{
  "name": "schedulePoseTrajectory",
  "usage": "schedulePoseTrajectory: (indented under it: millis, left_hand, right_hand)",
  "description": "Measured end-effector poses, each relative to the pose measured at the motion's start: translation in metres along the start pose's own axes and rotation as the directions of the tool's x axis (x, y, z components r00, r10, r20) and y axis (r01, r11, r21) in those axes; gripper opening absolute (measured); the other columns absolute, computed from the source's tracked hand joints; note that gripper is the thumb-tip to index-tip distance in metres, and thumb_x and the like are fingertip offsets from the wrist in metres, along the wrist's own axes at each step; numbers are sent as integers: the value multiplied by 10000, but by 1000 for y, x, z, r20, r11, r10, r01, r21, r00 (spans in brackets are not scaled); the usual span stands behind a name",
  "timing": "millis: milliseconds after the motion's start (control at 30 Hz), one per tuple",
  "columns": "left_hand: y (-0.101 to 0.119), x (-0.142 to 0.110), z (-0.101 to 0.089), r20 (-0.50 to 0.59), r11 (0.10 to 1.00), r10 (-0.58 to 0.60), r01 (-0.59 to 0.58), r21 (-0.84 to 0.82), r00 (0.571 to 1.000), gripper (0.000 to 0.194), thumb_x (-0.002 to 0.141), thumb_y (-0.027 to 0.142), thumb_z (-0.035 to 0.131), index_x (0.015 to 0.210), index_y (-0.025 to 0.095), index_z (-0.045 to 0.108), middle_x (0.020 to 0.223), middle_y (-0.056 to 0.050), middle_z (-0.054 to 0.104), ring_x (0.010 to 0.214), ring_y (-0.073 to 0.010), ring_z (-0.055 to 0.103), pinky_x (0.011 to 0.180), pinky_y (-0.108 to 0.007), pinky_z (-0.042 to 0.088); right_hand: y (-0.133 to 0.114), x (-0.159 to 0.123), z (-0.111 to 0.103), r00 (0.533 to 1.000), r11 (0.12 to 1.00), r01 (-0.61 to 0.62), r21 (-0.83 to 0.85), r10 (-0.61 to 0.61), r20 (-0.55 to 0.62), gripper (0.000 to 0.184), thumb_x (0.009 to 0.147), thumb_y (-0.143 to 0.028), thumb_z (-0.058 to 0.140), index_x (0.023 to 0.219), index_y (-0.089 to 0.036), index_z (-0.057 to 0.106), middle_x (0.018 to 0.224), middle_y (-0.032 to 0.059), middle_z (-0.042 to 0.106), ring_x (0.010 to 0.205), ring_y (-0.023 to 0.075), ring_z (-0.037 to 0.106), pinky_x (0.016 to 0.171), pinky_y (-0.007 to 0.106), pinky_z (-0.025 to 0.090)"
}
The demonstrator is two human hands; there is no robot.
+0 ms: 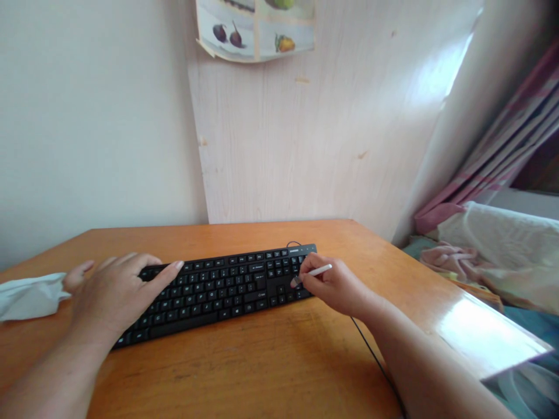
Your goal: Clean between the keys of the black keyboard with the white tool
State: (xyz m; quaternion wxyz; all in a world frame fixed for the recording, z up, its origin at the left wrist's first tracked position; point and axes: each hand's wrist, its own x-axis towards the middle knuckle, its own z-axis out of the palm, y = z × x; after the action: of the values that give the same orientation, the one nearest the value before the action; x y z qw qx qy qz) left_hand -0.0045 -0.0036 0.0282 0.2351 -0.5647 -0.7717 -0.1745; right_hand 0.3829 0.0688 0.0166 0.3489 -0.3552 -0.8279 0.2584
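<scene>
A black keyboard (218, 294) lies slightly slanted on the wooden desk, its left end nearer to me. My left hand (111, 291) grips that left end, thumb stretched over the upper keys and fingers along the far edge. My right hand (329, 282) is closed around a small brush (322, 270) with a white handle. The brush's short tip touches or hovers just over the keyboard near the arrow keys; which of the two, I cannot tell. A white tissue (32, 297) lies beside my left hand, close to its outer finger.
The orange-brown desk (262, 372) stands against a pale wall panel. A black cable (371, 352) runs under my right forearm towards me. A shiny clear sheet (484, 334) covers the desk's right edge. Bundled cloths (502, 250) and a pink curtain (489, 151) are at the right.
</scene>
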Motion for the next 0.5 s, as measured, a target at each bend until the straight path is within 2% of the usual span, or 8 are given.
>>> schedulePoseTrajectory:
  millis: [100,200,500]
  left_hand:
    - [0,-1,-1,-1,1000,10,-10,-13,1000,543,859,739,390,861,303,712,973,-43,773,1036,-299,645,983,-502,296]
    - [0,0,-1,-10,1000,8,-8,-30,1000,529,856,737,407,848,305,713,961,-40,773,1025,-298,648,991,-498,294]
    - [3,-1,-3,-6,999,0,0,-39,1000,521,863,718,416,856,297,722,980,-41,772,1033,-306,651,1011,-511,288]
  right_hand:
    - [0,3,0,991,999,53,5,-52,-126,101,911,-218,571,818,-202,608,732,-11,637,622,118,501,562,242,368]
    - [0,5,2,972,994,105,-19,-106,-212,123,932,-263,584,837,-201,632,703,-13,585,665,135,531,612,259,401]
    - [7,5,7,911,979,204,-25,-199,-362,129,975,-301,579,1010,-226,677,959,59,714,919,201,660,827,340,490]
